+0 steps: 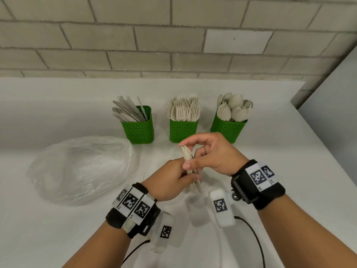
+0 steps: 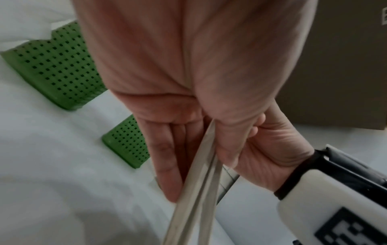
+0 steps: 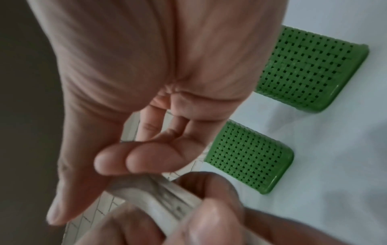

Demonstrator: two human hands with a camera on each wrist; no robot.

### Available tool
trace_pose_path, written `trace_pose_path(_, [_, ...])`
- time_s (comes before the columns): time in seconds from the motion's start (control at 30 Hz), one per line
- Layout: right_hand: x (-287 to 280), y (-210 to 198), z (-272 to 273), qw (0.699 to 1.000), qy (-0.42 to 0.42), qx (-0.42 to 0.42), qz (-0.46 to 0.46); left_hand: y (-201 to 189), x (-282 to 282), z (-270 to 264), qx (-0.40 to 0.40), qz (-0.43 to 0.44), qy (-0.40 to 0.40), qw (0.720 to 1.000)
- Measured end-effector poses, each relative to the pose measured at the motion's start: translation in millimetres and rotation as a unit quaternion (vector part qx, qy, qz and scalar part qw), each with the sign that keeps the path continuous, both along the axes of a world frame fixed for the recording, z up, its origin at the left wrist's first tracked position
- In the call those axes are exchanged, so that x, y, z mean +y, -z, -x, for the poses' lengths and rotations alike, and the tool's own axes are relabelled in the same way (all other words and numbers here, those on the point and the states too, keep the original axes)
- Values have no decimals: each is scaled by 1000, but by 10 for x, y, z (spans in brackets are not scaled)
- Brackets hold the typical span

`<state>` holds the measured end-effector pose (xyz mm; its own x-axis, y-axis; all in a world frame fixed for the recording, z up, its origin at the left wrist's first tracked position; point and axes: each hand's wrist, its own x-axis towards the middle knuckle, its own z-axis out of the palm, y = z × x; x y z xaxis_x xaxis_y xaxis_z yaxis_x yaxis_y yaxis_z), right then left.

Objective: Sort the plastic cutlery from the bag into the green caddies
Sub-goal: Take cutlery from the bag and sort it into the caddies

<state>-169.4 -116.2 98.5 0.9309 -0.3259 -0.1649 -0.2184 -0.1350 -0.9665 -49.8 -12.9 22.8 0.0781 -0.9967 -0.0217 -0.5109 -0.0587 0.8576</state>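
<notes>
Three green caddies stand in a row near the wall: knives (image 1: 139, 128) on the left, forks (image 1: 183, 131) in the middle, spoons (image 1: 229, 131) on the right. The clear plastic bag (image 1: 81, 169) lies crumpled at the left. In front of the fork caddy my left hand (image 1: 184, 172) grips a small bundle of beige cutlery (image 1: 187, 154) upright, its handles (image 2: 199, 190) pointing down. My right hand (image 1: 193, 149) curls over the bundle's top end (image 3: 159, 194), index finger and thumb pinching it. Which pieces make up the bundle is hidden by the fingers.
The white counter (image 1: 280, 144) ends at a grey brick wall (image 1: 173, 45) behind the caddies. A pale panel (image 1: 332, 97) rises at the right edge. Black cables (image 1: 255, 238) trail from the wrist cameras over the near counter.
</notes>
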Motion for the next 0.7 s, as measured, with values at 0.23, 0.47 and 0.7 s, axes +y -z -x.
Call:
trace_pose_path(0.23, [-176,9,164,997,28,14,68,-177,-93,87,-37,0,80,996])
trace_pose_path(0.47, [-351,-104,341,985,98,-84,117,-340,-370,196,-117,55,27,991])
trace_pose_path(0.7, [-654,-227,453,947,220,-101,210,-384,-672,266,-139,75,-46,986])
